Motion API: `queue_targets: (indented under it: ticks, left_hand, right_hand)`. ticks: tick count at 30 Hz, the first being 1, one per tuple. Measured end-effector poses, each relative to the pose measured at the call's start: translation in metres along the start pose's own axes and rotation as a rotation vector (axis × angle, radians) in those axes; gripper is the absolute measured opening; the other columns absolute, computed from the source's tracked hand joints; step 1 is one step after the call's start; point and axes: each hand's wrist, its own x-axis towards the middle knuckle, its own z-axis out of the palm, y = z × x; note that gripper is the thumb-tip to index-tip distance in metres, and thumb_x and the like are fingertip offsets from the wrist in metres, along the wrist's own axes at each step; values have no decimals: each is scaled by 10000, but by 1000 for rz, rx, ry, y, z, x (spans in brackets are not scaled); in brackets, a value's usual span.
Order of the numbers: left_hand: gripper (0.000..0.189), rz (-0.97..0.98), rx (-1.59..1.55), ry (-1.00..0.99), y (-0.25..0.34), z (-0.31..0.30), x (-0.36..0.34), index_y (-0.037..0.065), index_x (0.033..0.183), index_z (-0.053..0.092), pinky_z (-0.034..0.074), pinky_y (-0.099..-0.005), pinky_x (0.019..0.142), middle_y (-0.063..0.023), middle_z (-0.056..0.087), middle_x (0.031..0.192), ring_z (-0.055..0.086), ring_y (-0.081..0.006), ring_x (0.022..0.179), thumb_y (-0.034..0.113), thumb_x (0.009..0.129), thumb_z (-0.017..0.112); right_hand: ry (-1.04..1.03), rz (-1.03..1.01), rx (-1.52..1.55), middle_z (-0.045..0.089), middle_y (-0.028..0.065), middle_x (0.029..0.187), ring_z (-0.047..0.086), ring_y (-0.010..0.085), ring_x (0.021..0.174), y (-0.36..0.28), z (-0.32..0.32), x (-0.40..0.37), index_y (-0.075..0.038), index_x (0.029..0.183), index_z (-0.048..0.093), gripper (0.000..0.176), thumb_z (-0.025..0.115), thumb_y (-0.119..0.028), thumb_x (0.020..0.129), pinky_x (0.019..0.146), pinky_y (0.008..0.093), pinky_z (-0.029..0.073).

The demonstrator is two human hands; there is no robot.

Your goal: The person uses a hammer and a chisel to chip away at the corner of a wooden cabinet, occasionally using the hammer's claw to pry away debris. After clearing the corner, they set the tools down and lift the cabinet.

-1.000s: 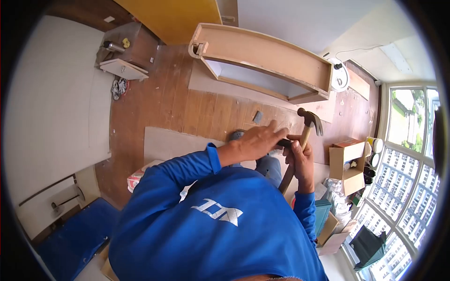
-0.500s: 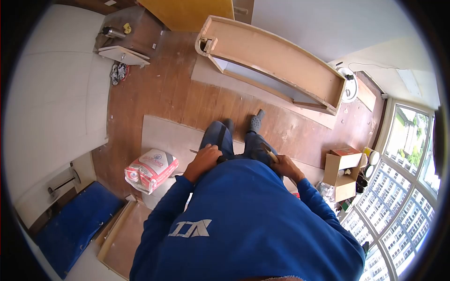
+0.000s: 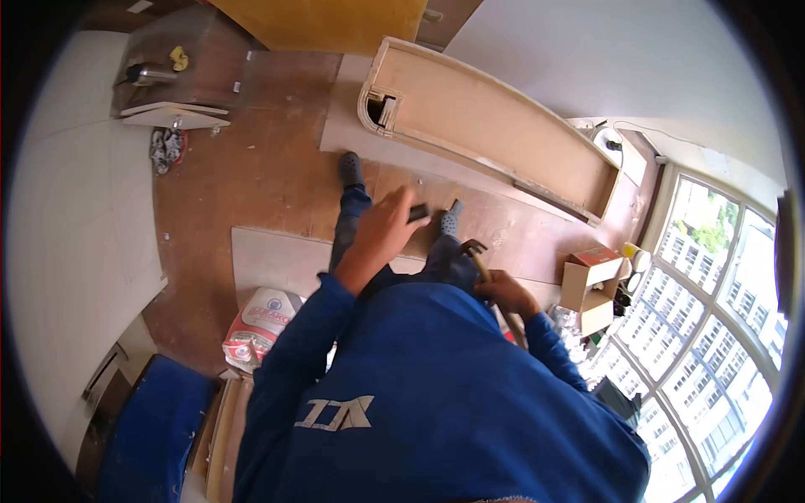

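Observation:
My left hand (image 3: 386, 228) is raised in front of my left leg, its fingers closed round a short dark object (image 3: 418, 213) whose kind I cannot make out. Low by my right thigh, my right hand (image 3: 509, 293) grips a hammer (image 3: 483, 267) by its wooden handle; the dark claw head points up and away from me. Beyond both hands, a long wooden cabinet-like frame (image 3: 495, 126) with a rounded end lies on the floor.
A red-and-white bag (image 3: 262, 323) stands at my left, near a blue padded item (image 3: 159, 427). To the right are an open cardboard box (image 3: 591, 281) and several containers by the window (image 3: 713, 260). A small cabinet door (image 3: 174, 116) is at far left.
My left hand has risen forward, away from my lap. The hammer has come up and its head now shows. My left foot has stepped forward toward the wooden frame.

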Motion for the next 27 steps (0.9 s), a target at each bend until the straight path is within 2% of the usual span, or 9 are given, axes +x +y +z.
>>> queue_targets:
  ticks: [4,7,10,12,14,16,18,24,27]
  left_hand:
    - [332,327,48,25,-6,13,116,59,1057,580,569,-481,717,-156,672,918,699,-373,868,220,869,800]
    - [295,286,85,-21,5,24,188,49,1030,605,585,-485,720,-157,689,922,720,-364,872,174,840,791]
    - [251,236,36,-44,-2,53,241,46,999,632,600,-485,726,-170,706,925,738,-364,870,154,825,777]
    - [107,218,60,56,-8,70,266,57,916,661,613,-453,663,-165,717,872,750,-340,805,147,863,685]
    - [102,202,48,110,-19,84,284,66,905,664,613,-460,651,-161,715,854,748,-343,784,158,866,684]
    - [212,63,45,111,-29,88,296,51,950,648,610,-483,716,-174,715,916,742,-377,842,193,835,755]
    - [206,23,58,112,-41,96,302,52,937,645,600,-489,713,-168,708,912,733,-378,840,202,840,748]
    - [155,-19,104,334,-57,108,313,64,887,649,595,-482,654,-158,678,861,720,-364,809,156,819,753]
    - [136,-70,91,395,-56,107,318,74,863,644,589,-490,643,-152,680,850,718,-371,784,159,830,744]
  right_hand:
    - [40,35,-59,626,2,802,572,98,673,-53,25,11,-36,993,699,201,734,-225,936,638,289,498]
    - [303,-12,-136,591,15,731,570,106,658,-88,30,12,-40,961,656,226,717,-257,958,596,312,488]
    - [363,54,-7,565,3,715,559,97,636,-124,23,10,-38,967,643,235,711,-263,973,571,303,491]
    - [394,45,-30,547,-7,705,546,90,613,-132,12,18,-46,980,638,235,716,-268,979,549,289,487]
    - [476,1,-33,536,-19,706,527,85,595,-136,-3,31,-49,984,635,235,726,-266,975,546,288,481]
    - [447,-7,1,522,-29,706,516,78,597,-143,-20,47,-50,984,636,225,732,-253,971,544,284,475]
    - [447,-57,6,515,-34,707,504,73,595,-151,-37,61,-52,979,639,215,734,-244,972,542,282,472]
    - [454,-103,-72,563,-19,713,553,77,609,-189,-84,80,-48,973,661,198,758,-220,959,559,268,488]
    - [447,-225,-100,566,-26,716,551,69,611,-211,-116,102,-49,979,665,178,747,-207,971,555,261,480]
